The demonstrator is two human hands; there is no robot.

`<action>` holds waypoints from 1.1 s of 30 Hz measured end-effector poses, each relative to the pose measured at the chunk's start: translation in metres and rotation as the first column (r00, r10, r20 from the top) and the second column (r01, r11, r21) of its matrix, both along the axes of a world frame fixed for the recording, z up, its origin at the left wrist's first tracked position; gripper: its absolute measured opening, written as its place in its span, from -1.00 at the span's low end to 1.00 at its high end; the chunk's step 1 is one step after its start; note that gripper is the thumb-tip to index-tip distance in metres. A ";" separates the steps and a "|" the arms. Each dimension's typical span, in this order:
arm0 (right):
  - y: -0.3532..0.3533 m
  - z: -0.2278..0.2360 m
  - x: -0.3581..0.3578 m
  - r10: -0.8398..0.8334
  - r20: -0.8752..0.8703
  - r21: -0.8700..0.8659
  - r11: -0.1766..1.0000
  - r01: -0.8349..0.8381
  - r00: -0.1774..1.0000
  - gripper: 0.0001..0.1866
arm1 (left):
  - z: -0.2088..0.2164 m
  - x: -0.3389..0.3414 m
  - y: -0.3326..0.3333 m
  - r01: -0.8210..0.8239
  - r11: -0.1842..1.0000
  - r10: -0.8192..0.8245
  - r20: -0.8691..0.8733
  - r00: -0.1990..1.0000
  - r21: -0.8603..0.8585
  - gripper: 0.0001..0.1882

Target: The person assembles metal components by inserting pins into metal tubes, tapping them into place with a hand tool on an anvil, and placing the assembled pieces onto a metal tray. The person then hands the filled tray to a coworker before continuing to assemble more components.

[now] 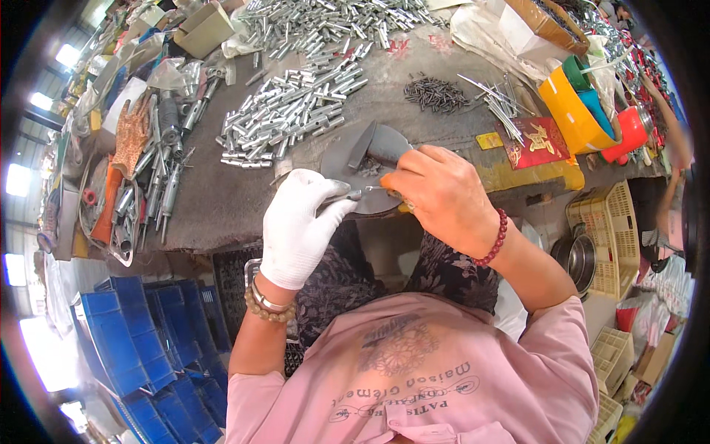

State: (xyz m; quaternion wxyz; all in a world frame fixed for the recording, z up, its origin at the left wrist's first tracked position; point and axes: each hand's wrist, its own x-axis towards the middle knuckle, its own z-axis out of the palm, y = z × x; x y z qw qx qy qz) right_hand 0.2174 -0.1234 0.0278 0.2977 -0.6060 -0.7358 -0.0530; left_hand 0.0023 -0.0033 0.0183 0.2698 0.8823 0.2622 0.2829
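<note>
My left hand [299, 229], in a white glove, pinches a short silver metal tube [355, 194] between thumb and fingers. From the right, my bare right hand [447, 194] closes on a thin bright metal piece [372, 188] that meets the tube's end. Orange covers its fingertips; most of what it grips is hidden. Both hands hover at the near edge of a round dark plate [336, 152], which bears a dark angled metal block [362, 145] and some small bits. Behind it lies a pile of similar silver tubes [288, 111].
Dark screws [436, 94] are heaped beyond my right hand, near thin metal rods [503, 111] and a red card [538, 142]. A yellow container [569, 111] stands right. Hand tools [159, 163] crowd the left. Blue bins [122, 337] stack below the table.
</note>
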 end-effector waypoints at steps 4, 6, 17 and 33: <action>0.002 0.000 -0.002 0.022 0.058 -0.014 1.000 -0.021 0.998 -0.95 | 0.000 0.000 0.001 0.017 1.000 -0.017 0.010 1.000 -0.017 -0.85; 0.003 -0.001 -0.003 0.030 0.064 -0.019 0.999 -0.029 0.997 -0.96 | -0.004 0.001 0.002 0.019 1.000 -0.019 0.031 0.999 -0.024 -0.85; 0.009 -0.007 -0.007 0.042 0.106 0.003 0.999 -0.042 0.994 -0.98 | -0.005 0.003 -0.002 0.016 0.998 -0.013 0.059 0.998 -0.054 -0.84; 0.008 -0.020 0.114 -0.584 -0.029 -0.143 0.805 0.575 0.811 -0.83 | -0.004 0.002 0.000 0.035 0.997 -0.032 0.050 0.998 -0.063 -0.84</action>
